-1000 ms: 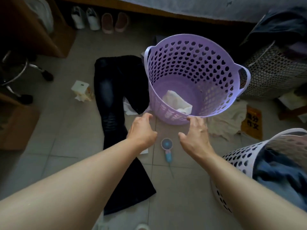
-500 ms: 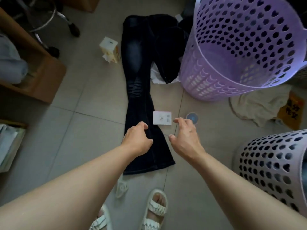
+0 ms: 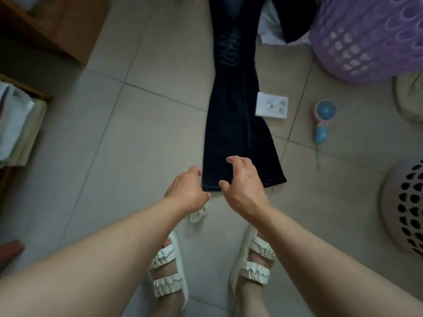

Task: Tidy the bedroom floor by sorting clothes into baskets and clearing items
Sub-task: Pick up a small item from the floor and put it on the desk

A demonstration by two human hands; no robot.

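Observation:
Dark flared jeans [image 3: 235, 115] lie stretched out on the tiled floor, hem toward me. My left hand [image 3: 186, 191] is at the hem's left corner, fingers curled against the fabric edge. My right hand [image 3: 243, 181] hovers over the hem's middle, fingers spread and bent, touching or just above the denim. A purple perforated basket [image 3: 370, 37] stands at the upper right. A white perforated basket [image 3: 405, 207] is at the right edge.
A small white card [image 3: 272, 105] rests against the jeans' right side. A blue hand-held fan [image 3: 322, 120] lies on the floor. Beige cloth [image 3: 409, 97] sits by the purple basket. Wooden furniture [image 3: 52, 26] is upper left. My sandalled feet [image 3: 169, 273] are below.
My view has tilted down and both hands have dropped from the purple basket's rim to the jeans' hem. The left hand now touches the hem corner.

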